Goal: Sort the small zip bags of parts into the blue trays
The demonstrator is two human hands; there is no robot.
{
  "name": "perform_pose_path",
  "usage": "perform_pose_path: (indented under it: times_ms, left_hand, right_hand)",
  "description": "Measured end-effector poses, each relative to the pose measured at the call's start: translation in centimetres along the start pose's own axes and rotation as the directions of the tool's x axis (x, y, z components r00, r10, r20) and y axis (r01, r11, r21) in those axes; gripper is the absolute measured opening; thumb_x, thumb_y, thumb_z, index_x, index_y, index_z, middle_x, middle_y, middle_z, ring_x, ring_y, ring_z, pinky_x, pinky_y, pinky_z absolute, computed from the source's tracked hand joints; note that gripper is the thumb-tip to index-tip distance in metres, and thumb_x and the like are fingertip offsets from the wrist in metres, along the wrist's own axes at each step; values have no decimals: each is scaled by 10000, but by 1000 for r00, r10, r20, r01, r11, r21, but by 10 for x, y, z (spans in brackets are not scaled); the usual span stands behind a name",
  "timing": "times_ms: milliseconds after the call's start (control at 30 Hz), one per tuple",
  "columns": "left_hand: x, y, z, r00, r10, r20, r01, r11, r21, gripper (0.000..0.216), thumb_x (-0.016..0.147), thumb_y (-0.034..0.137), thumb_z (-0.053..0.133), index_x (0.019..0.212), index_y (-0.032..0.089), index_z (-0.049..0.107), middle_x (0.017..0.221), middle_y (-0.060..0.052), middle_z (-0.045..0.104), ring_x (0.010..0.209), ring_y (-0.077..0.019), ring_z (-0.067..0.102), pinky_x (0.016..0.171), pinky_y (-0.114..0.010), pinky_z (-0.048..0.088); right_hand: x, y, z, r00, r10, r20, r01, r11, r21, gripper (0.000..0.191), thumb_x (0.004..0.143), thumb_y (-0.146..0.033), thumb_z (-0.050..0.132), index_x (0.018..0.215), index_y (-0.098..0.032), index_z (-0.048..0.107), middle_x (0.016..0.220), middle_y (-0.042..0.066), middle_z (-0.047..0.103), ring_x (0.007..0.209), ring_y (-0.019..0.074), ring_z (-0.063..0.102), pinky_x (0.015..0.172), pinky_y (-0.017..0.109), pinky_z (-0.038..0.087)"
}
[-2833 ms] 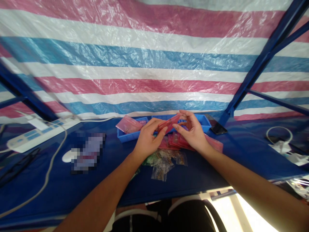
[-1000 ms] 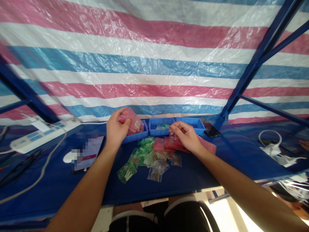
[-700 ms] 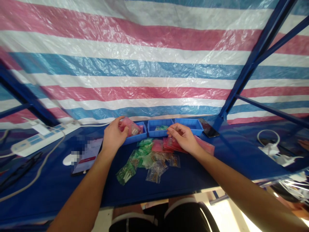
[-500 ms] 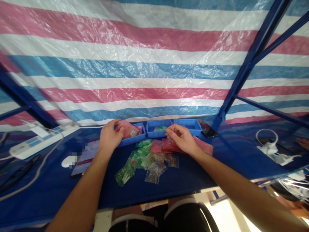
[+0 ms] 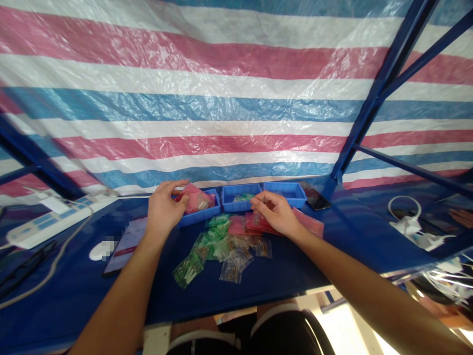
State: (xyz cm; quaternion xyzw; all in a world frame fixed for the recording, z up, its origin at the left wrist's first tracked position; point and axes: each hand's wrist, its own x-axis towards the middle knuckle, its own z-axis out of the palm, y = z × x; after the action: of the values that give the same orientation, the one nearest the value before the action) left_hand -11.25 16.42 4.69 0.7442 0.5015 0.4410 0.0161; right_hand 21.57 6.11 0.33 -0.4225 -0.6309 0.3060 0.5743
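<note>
My left hand (image 5: 165, 204) is at the left blue bin (image 5: 201, 215), thumb and fingers closed on the edge of a pink plastic bag (image 5: 195, 198) with small pale pieces inside. My right hand (image 5: 275, 211) hovers by the front of the middle blue bin (image 5: 242, 205), its fingertips pinched together; what they hold, if anything, I cannot make out. Under and beside it lie several pink bags (image 5: 238, 225). Green bags (image 5: 189, 268) and clear bags (image 5: 235, 266) with small metal-looking pieces are heaped on the blue table in front of the bins. A few green bags lie inside the middle bin.
A third blue bin (image 5: 286, 194) stands at the right, beside a dark phone (image 5: 315, 195). To the left are another phone (image 5: 127, 241), a white round object (image 5: 99, 250) and a power strip (image 5: 55, 222). White cables (image 5: 412, 224) lie at right; a striped sheet (image 5: 221, 108) hangs behind.
The view has shifted slightly, so the table things sit a little further left. My left hand has drawn back slightly at the left bin; my right hand keeps nearly the same pinched pose.
</note>
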Motion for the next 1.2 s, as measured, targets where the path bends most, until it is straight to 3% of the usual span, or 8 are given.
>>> perform_pose_path:
  times_ms: [200, 333, 400, 500, 600, 700, 1000, 1200]
  left_hand:
    - [13, 17, 1, 997, -12, -73, 8, 998, -62, 443, 868, 246, 699, 1303, 262, 779, 1162, -53, 761, 927, -206, 751, 898, -343, 643]
    - [20, 11, 9, 962, -198, -190, 123, 931, -345, 807, 876, 286, 740, 1631, 268, 455, 1245, -79, 721, 975, -188, 752, 820, -295, 655]
    - [16, 0, 14, 943, -297, -151, 209, 879, -429, 952, 853, 266, 758, 1689, 238, 304, 1324, -118, 687, 985, -190, 757, 826, -314, 667]
    - [2, -11, 17, 925, -379, -13, 360, 889, -283, 1061, 802, 240, 800, 1709, 223, 250, 1359, -149, 666, 1030, -233, 771, 866, -382, 682]
    - [-13, -8, 13, 977, -212, -5, 212, 977, -31, 823, 809, 239, 774, 1588, 219, 507, 1491, -159, 582, 1139, -265, 760, 1038, -436, 647]
    - [-19, 3, 9, 997, -76, 14, 75, 995, 63, 620, 846, 259, 719, 1460, 214, 644, 1467, -137, 586, 1112, -258, 764, 1157, -456, 583]
    - [-16, 4, 3, 996, -67, 59, 62, 994, 95, 475, 861, 297, 660, 1322, 204, 719, 1412, -100, 650, 808, -180, 744, 972, -372, 631]
    - [-20, 5, 1, 990, 132, -47, -120, 970, 214, 369, 929, 317, 653, 1275, 222, 736, 1446, -122, 604, 1389, -345, 576, 1279, -524, 421]
  right_hand:
    - [1, 1, -1, 1000, 1, -1, -1, 1000, 11, 364, 995, -589, 710, 939, -232, 755, 886, 31, 773, 811, 210, 707, 744, 328, 538]
    - [1, -1, -2, 1000, -4, -4, 4, 1000, -4, 374, 998, -592, 703, 932, -228, 754, 885, 35, 780, 810, 208, 703, 747, 326, 534]
    - [1, -2, -2, 1000, -5, 0, 5, 1000, -8, 379, 1001, -594, 698, 928, -226, 752, 881, 35, 779, 801, 205, 698, 736, 322, 530]
    - [0, -2, -2, 1000, -5, 8, 5, 1000, -6, 388, 1001, -602, 693, 927, -226, 750, 876, 33, 778, 799, 202, 699, 733, 318, 533]
    - [0, -2, -1, 1000, -4, 11, 4, 1000, -14, 397, 1001, -607, 690, 923, -222, 747, 868, 33, 775, 784, 198, 693, 727, 318, 531]
    - [0, -3, -1, 1000, 2, 10, -2, 1000, -21, 394, 998, -600, 697, 913, -218, 744, 863, 34, 772, 777, 197, 689, 725, 321, 525]
    - [0, -3, 0, 1000, -11, 18, 12, 999, -43, 381, 1004, -582, 695, 899, -218, 736, 849, 30, 765, 774, 199, 681, 726, 324, 520]
    - [-4, -9, -1, 991, -104, 81, 120, 968, -222, 324, 1053, -497, 653, 915, -218, 744, 846, 29, 741, 736, 189, 663, 685, 320, 511]
